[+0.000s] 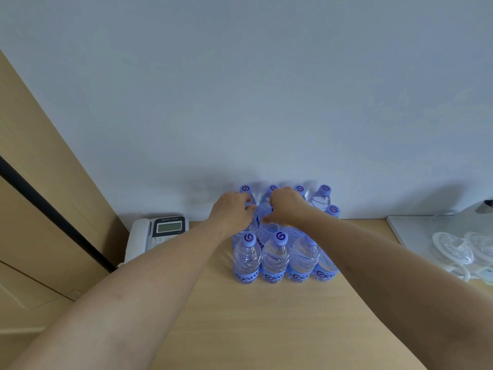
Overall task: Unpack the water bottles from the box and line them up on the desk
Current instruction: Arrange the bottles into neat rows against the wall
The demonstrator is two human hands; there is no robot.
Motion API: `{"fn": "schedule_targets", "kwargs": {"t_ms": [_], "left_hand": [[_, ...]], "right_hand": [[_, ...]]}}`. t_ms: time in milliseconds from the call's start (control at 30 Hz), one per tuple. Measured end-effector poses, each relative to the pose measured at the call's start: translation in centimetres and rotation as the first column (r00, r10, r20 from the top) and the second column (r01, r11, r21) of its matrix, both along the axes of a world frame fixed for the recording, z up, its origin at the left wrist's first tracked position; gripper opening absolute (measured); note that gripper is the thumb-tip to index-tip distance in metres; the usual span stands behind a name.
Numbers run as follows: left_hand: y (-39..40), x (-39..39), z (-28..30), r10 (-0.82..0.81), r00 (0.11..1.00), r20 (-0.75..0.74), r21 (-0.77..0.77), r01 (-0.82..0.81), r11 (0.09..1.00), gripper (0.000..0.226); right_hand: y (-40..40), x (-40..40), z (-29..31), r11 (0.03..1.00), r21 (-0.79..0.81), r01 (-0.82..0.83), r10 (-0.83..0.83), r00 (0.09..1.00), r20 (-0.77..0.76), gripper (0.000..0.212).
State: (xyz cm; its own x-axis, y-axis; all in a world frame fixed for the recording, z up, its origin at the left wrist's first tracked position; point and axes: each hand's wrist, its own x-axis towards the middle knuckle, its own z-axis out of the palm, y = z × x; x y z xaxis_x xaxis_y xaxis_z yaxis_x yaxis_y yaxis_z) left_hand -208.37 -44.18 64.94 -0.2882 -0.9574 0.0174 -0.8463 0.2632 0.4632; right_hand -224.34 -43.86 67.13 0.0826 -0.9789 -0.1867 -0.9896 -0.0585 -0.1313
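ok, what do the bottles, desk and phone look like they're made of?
Bottles: clear glossy plastic, ribs and water visible, matte lilac caps. Desk: likely light wood-look laminate, smooth with faint grain. Phone: white and dark moulded plastic, slight sheen.

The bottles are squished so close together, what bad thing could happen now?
Both hands, left hand and right hand, reach over the front row of bottles into the middle of the pack. A forearm could likely bump a front bottle and topple it, maybe knocking its neighbours. One falling left might hit the phone.
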Motion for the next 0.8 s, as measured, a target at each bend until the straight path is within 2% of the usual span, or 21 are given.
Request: {"fn": "schedule_targets", "kwargs": {"t_ms": [67, 333, 400, 467, 500, 567, 800], "left_hand": [[0.0, 0.0, 0.1, 0.003, 1.0, 0.0, 0.0, -0.003, 1.0, 0.031], [-0.1, 0.1, 0.2, 0.022, 1.0, 0.0, 0.018, -0.022, 1.0, 0.027], [0.0, 0.1, 0.2, 0.023, 1.0, -0.004, 0.019, -0.023, 1.0, 0.026], [0.0, 0.2, 0.0, 0.028, 1.0, -0.001, 0.018, -0.028, 0.999, 0.025], [0.0, 0.2, 0.0, 0.03, 1.0, 0.001, 0.018, -0.03, 0.999, 0.026], [-0.1, 0.3, 0.0, 0.032, 0.999, 0.004, 0.021, -0.032, 0.999, 0.03], [-0.2, 0.3, 0.1, 0.028, 1.0, 0.01, 0.02, -0.028, 0.999, 0.032]], "right_hand": [[0.2, 0.1, 0.1, 1.0, -0.002, 0.018, -0.018, 1.0, 0.007, 0.047], [0.3, 0.5, 0.6, 0.998, 0.059, -0.027, 0.028, 1.0, -0.011, 0.042], [0.3, 0.5, 0.7, 0.998, 0.063, -0.013, 0.014, 1.0, -0.007, 0.033], [0.3, 0.5, 0.9, 0.997, 0.074, -0.014, 0.014, 1.0, -0.001, 0.002], [0.2, 0.5, 0.9, 0.997, 0.079, -0.014, 0.014, 1.0, 0.005, 0.019], [0.2, 0.4, 0.8, 0.996, 0.078, -0.03, 0.031, 1.0, -0.001, 0.033], [0.6, 0.4, 1.4, 0.993, 0.051, -0.108, 0.11, 0.992, -0.055, 0.044]]}}
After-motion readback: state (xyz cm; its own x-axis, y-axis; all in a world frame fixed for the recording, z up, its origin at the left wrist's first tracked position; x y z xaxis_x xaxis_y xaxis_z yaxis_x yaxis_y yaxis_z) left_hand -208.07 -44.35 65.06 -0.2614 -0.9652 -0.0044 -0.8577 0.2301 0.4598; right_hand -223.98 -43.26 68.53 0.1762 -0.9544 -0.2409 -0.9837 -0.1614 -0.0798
